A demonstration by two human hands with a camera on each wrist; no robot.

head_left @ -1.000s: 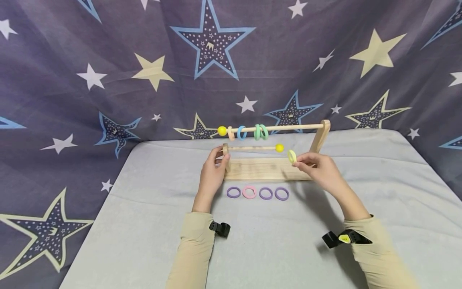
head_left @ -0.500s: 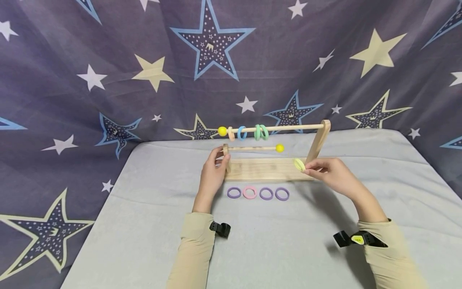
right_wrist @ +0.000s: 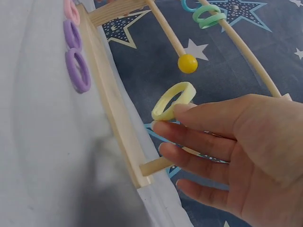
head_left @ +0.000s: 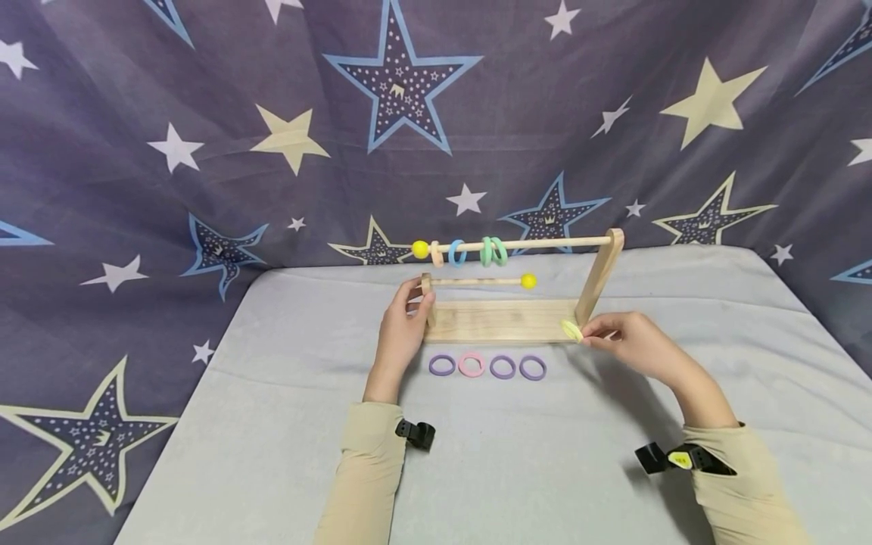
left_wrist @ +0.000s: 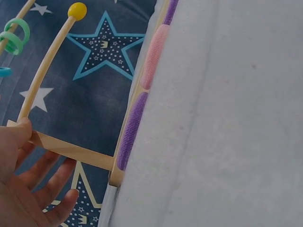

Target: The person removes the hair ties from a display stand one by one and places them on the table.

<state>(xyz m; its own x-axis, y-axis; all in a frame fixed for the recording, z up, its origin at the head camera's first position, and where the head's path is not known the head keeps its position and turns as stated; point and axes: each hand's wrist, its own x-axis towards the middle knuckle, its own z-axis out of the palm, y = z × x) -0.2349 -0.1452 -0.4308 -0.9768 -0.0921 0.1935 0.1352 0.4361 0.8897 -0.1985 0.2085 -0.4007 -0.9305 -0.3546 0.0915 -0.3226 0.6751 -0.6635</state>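
Observation:
My left hand (head_left: pixel 402 325) grips the short upright (left_wrist: pixel 75 150) of a wooden stand (head_left: pixel 504 320), thumb near the foot of its lower rod. That rod (left_wrist: pixel 46 68) ends in a yellow ball (head_left: pixel 528 281). With thumb and index finger, my right hand (head_left: pixel 640 344) pinches a yellow hair tie (right_wrist: pixel 188 92). The tie is on no rod and overlaps the base's right end in the head view. On the longer upper rod (head_left: pixel 559 241) hang a peach hair tie (head_left: pixel 437 256), a blue one and two green ones (right_wrist: pixel 210 22).
Three purple hair ties (left_wrist: pixel 131 132) and a pink one (left_wrist: pixel 155 56) lie in a row on the grey cloth (head_left: pixel 504 462), in front of the base. The tall upright (head_left: pixel 599 276) stands at the stand's right end. A star-patterned curtain (head_left: pixel 225 91) hangs behind.
My right hand has carried the yellow hair tie right and down, away from the lower rod's ball to near the base's right end. The left hand has stayed on the short upright.

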